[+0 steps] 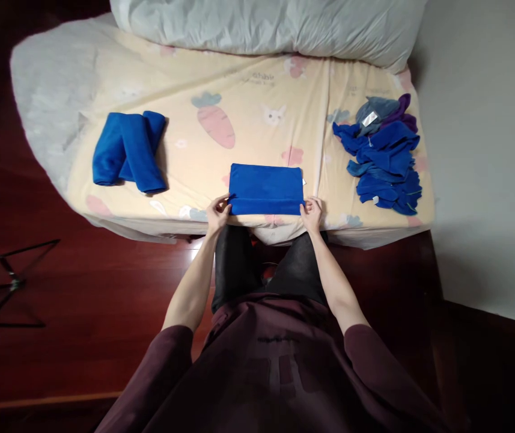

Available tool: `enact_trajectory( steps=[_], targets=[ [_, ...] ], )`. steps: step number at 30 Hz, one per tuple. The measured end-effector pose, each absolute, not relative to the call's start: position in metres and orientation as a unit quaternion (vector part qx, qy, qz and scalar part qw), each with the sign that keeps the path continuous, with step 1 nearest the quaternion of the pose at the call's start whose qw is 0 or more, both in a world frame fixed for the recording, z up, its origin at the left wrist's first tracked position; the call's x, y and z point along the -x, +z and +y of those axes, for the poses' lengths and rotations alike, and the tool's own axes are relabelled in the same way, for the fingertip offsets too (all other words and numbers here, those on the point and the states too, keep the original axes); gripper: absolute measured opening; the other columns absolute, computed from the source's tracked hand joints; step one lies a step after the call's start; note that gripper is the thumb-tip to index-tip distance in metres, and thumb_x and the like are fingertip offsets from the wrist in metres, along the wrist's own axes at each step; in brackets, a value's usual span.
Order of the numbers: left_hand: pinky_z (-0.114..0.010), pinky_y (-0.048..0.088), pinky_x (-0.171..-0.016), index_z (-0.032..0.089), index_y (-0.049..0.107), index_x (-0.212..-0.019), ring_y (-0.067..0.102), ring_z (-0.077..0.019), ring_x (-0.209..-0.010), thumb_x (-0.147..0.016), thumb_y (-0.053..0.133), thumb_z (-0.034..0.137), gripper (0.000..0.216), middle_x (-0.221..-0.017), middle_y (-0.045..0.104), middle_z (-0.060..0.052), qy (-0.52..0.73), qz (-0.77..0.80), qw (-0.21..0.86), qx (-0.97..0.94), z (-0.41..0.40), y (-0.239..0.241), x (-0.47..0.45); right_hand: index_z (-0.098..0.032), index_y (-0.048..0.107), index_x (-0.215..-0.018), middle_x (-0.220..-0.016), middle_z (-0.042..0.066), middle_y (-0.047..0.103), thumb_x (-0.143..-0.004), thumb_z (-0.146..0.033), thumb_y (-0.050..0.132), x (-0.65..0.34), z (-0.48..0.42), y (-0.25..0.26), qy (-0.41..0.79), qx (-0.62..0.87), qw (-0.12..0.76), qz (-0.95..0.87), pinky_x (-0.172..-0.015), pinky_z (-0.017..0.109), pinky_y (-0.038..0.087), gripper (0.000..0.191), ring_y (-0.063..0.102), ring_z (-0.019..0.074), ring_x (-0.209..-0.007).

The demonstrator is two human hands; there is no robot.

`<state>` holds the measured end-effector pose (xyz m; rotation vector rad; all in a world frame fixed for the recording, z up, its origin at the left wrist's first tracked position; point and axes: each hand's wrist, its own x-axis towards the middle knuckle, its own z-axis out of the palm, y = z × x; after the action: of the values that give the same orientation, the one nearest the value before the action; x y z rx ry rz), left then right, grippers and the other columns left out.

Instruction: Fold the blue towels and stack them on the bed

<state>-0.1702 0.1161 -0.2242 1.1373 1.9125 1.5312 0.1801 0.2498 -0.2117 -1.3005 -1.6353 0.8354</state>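
A blue towel (266, 183) lies flat on the bed in front of me, its near edge turned over into a narrow strip. My left hand (219, 213) pinches the strip at its left end. At the right end, my right hand (311, 211) grips the other corner between thumb and fingers. A small white tag shows at the towel's right edge. Off to the left rest rolled blue towels (128, 150), one lying across another. To the right is a crumpled heap of cloths (386, 159), mostly blue, with grey-blue and purple ones at its far end.
The bed (248, 120) has a yellow sheet printed with carrots and rabbits. A large pale bedding roll (266, 27) lies along its far side. A wall (487, 150) stands at the right. On the dark red floor at the left are black stand legs (11, 285).
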Motion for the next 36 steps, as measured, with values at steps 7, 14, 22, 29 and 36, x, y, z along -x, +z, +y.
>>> enact_trajectory(
  steps=[7,14,22,29,36],
  targets=[
    [-0.056,0.044,-0.117,0.026,0.081,-0.113,0.064,-0.0309,-0.126,-0.096,0.063,0.044,0.03,-0.125,0.076,-0.01,0.522,0.668,0.234,-0.476,0.114,-0.218,0.167,-0.023,0.078,-0.109,-0.131,0.015,0.063,-0.097,-0.032,0.057,-0.182,0.252,-0.211,0.317,0.48,0.379,-0.725,-0.111,0.043,0.054,0.027,0.062,0.0274,-0.125],
    [-0.057,0.041,-0.118,0.025,0.075,-0.128,0.057,-0.0359,-0.131,-0.072,0.091,0.052,0.064,-0.137,0.069,-0.014,0.483,0.67,0.254,-0.504,0.111,-0.212,0.168,-0.022,0.074,-0.125,-0.142,0.015,0.058,-0.087,-0.048,0.077,-0.188,0.252,-0.205,0.328,0.434,0.358,-0.759,-0.12,0.047,0.047,0.046,0.057,0.0305,-0.134],
    [-0.053,0.047,-0.115,0.022,0.069,-0.127,0.057,-0.0336,-0.133,-0.074,0.08,0.031,0.055,-0.135,0.068,-0.015,0.493,0.658,0.256,-0.508,0.112,-0.217,0.173,-0.023,0.072,-0.133,-0.148,0.013,0.057,-0.076,-0.023,0.077,-0.191,0.255,-0.205,0.333,0.426,0.343,-0.768,-0.12,0.048,0.048,0.057,0.058,0.031,-0.135],
    [-0.052,0.045,-0.116,0.022,0.073,-0.114,0.06,-0.0311,-0.134,-0.087,0.069,0.03,0.028,-0.133,0.071,-0.015,0.526,0.641,0.248,-0.501,0.113,-0.22,0.17,-0.021,0.079,-0.12,-0.14,0.013,0.063,-0.079,-0.015,0.063,-0.192,0.261,-0.212,0.337,0.454,0.368,-0.738,-0.112,0.045,0.054,0.045,0.065,0.0275,-0.126],
    [-0.053,0.044,-0.119,0.021,0.074,-0.11,0.062,-0.0305,-0.134,-0.092,0.066,0.057,0.041,-0.136,0.07,-0.017,0.537,0.647,0.255,-0.476,0.115,-0.212,0.169,-0.022,0.079,-0.121,-0.141,0.012,0.067,-0.083,-0.017,0.064,-0.189,0.259,-0.207,0.37,0.443,0.384,-0.72,-0.117,0.047,0.05,0.041,0.062,0.0268,-0.134]
  ],
)
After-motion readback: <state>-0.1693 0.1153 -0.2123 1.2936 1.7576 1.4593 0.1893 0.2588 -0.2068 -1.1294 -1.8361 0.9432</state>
